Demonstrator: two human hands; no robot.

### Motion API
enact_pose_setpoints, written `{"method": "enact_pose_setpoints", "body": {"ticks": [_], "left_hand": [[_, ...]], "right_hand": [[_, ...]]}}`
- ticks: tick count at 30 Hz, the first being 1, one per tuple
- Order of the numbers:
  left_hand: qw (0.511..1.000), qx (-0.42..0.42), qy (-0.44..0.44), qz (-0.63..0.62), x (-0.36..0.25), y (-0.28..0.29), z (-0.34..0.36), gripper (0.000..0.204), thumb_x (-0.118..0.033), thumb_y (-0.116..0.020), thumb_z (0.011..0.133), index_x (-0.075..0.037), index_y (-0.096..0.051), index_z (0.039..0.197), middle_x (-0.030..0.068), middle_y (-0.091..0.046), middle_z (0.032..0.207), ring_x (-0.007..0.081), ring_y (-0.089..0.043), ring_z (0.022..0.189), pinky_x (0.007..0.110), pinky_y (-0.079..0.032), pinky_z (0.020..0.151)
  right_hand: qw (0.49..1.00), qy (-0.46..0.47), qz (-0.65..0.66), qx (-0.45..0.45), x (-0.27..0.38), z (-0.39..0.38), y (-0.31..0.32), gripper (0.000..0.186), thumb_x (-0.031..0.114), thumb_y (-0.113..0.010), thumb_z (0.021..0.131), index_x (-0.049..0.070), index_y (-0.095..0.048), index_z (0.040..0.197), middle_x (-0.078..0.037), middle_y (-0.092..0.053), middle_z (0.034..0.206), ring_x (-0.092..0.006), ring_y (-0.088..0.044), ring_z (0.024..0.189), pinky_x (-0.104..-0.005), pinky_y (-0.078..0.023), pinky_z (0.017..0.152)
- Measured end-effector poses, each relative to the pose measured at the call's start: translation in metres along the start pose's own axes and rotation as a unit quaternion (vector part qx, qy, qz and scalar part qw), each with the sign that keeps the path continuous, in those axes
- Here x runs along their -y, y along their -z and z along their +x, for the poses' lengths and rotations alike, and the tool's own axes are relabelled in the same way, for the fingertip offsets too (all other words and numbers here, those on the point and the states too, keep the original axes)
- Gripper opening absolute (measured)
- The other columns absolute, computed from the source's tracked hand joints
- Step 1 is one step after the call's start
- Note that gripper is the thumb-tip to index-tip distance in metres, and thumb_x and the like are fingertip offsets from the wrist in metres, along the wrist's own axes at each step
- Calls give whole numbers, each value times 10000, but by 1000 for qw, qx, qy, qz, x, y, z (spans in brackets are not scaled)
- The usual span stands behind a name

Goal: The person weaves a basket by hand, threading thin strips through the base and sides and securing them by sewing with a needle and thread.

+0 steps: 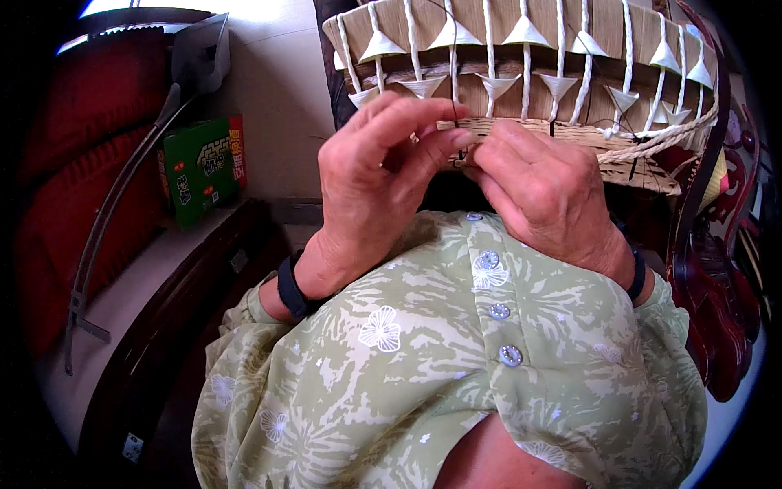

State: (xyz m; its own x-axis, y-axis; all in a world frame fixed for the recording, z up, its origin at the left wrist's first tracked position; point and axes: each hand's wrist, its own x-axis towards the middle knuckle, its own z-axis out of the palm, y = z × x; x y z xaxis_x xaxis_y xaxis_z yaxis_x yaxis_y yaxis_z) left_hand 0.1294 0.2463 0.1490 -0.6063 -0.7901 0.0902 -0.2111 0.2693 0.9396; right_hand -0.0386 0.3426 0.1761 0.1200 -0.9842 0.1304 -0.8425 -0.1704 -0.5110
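My left hand is curled at the lower edge of a pale woven band, thumb and index close around a thin dark thread. Whatever its fingertips hold is too small to make out. Beside it, my right hand is closed against the same band, its fingertips mostly hidden. Above both hands a curved straw-coloured piece carries white twisted cords and folded white triangles. Loose braided cords run along its right part, near some fine dark strands.
At the left are red padded upholstery, a long thin metal implement, a green box and a dark curved wooden frame. Dark red carved wood stands at the right. My patterned green shirt fills the lower middle.
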Motion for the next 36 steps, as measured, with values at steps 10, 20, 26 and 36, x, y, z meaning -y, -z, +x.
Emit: {"method": "enact_pose_setpoints", "body": {"ticks": [10, 20, 26, 36], "left_hand": [[915, 111, 130, -364, -7, 9, -5, 151, -126, -590, 1013, 18, -615, 976, 119, -699, 939, 126, -619, 856, 248, -499, 765], [908, 97, 196, -356, 0, 17, -30, 196, -139, -570, 1011, 16, -599, 894, 93, -625, 810, 121, -547, 705, 250, -461, 662], [886, 108, 198, -406, 16, 17, -26, 196, -127, -560, 1000, 25, -588, 879, 122, -606, 794, 173, -586, 728, 294, -513, 653], [909, 98, 66, -399, 21, 30, 14, 242, -199, -531, 1026, -8, -523, 878, 90, -483, 659, 254, -560, 663, 288, -471, 479]], "right_hand": [[997, -31, -36, -69, 15, -9, 10, 200, -33, -718, 683, 24, -567, 799, -108, -498, 719, -301, -571, 621, -403, -442, 531], [999, -19, 7, -44, -5, -17, 5, 135, 52, -658, 728, 72, -544, 797, -77, -528, 749, -273, -609, 653, -396, -458, 540], [999, -8, 51, 8, -7, -14, 17, 123, 43, -676, 739, 48, -573, 805, -95, -547, 744, -291, -609, 657, -394, -468, 559], [993, -107, 51, -2, -19, -11, 92, 93, -46, -687, 809, -26, -612, 860, -91, -559, 743, -201, -563, 674, -281, -421, 618]]}}
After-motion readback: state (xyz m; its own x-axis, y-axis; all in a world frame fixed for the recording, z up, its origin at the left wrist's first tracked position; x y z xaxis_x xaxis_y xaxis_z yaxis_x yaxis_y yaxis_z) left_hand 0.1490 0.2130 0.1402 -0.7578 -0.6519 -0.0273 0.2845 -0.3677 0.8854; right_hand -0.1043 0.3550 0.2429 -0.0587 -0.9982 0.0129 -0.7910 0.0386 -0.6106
